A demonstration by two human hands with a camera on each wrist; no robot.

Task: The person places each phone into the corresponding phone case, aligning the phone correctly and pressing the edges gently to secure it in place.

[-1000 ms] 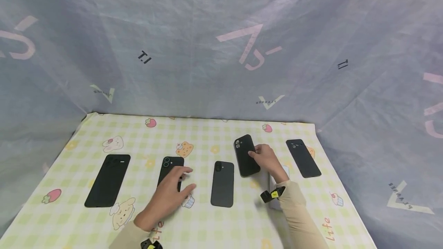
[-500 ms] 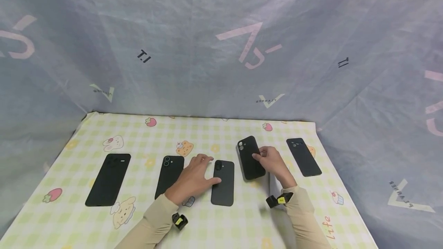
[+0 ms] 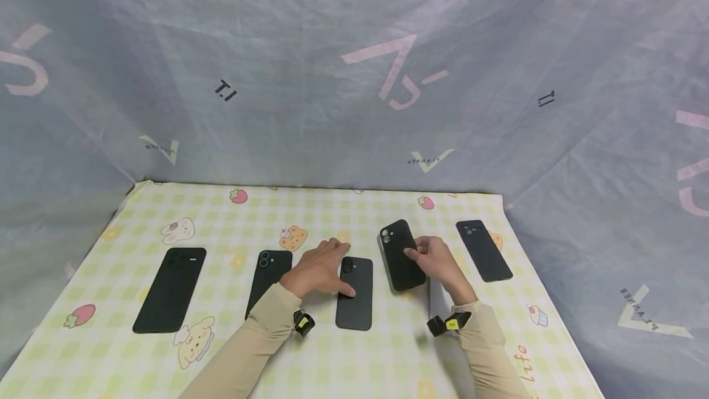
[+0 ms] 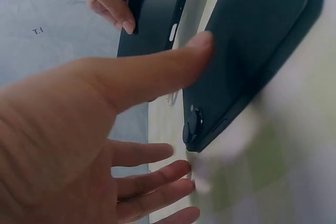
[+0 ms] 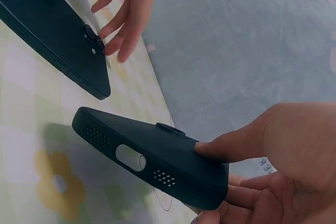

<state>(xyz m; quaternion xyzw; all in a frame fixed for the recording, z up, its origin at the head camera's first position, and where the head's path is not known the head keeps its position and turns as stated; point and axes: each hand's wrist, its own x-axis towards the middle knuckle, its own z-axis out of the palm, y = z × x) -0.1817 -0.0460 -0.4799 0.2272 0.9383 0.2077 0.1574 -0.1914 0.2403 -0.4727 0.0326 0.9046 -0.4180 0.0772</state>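
Note:
My right hand point(image 3: 440, 260) pinches a black phone case point(image 3: 401, 257) by its right edge, thumb on the back. The case is tilted and raised off the cloth; its bottom edge, with a port cutout and small round holes, shows in the right wrist view. My left hand point(image 3: 321, 268) is spread over the upper left of a dark grey phone point(image 3: 354, 310) in the middle. Its thumb point(image 4: 194, 51) lies over the phone's back, and I cannot tell whether it touches. The other fingers stretch past the phone's camera end.
Another black phone or case with two camera rings point(image 3: 268, 279) lies partly under my left forearm. A large black one point(image 3: 168, 291) lies far left, a slimmer one point(image 3: 484, 251) at the right. A pale flat object point(image 3: 437, 297) is mostly hidden under my right wrist. Checked cloth point(image 3: 310, 362) covers the table.
My left hand has moved right, from over the phone with two camera rings to the middle phone. My right hand has shifted slightly right and nearer with the case.

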